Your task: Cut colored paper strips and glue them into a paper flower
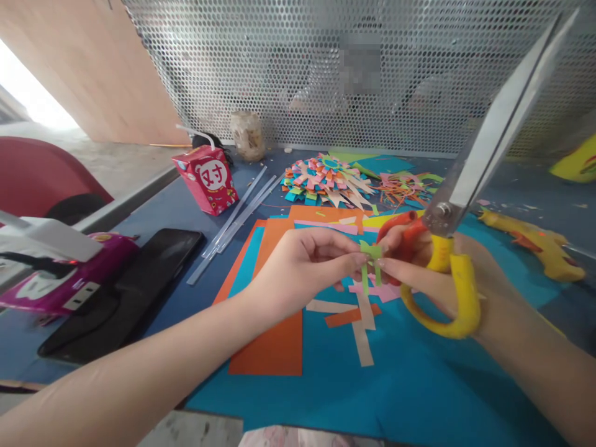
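My left hand (302, 267) pinches a small folded green paper strip (371, 254) between thumb and fingers. My right hand (433, 273) meets it from the other side, fingertips on the same strip, while its fingers sit in the handles of orange-and-yellow scissors (470, 186). The long steel blades are closed and point up to the right. Both hands hover over blue paper (372, 385) and an orange sheet (274, 341), with loose cut strips (361, 323) lying below them.
A multicoloured paper rosette (326, 180) lies further back, beside orange and green scraps (405, 186). A red drink carton (207, 177), clear glue sticks (237, 217), a black phone (125, 285) and a magenta box (60, 279) lie left. A yellow glue gun (535, 239) lies right. Perforated metal screen (326, 68) behind.
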`<control>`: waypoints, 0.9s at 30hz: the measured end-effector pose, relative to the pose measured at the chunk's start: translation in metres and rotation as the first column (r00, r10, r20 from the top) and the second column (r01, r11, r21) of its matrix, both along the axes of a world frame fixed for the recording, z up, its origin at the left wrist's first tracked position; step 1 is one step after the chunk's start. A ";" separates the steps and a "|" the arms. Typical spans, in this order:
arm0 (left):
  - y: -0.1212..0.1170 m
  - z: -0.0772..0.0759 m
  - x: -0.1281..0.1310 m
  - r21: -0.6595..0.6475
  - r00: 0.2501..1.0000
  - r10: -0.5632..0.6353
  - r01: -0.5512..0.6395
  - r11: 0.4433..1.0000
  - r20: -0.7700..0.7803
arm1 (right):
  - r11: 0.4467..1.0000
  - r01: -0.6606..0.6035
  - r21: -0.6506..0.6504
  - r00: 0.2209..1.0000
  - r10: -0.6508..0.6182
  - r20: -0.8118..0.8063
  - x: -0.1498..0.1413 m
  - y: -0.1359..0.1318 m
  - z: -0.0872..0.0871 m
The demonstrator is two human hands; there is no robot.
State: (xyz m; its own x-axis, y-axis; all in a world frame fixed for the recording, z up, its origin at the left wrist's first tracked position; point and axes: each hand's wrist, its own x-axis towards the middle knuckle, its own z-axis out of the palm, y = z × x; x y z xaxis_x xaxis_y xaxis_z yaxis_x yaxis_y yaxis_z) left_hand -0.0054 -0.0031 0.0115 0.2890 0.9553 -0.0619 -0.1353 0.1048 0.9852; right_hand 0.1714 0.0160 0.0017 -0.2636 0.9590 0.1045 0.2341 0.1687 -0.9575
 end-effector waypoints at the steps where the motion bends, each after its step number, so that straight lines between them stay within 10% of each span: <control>1: 0.000 0.001 0.000 0.001 1.000 0.009 -0.009 1.000 -0.005 | 1.000 -0.011 0.007 1.000 0.011 0.014 0.001 0.000 0.000; 27: -0.001 -0.002 -0.003 0.138 0.983 -0.014 0.039 0.990 -0.180 | 0.997 -0.041 0.069 0.997 0.036 0.067 0.005 -0.001 -0.004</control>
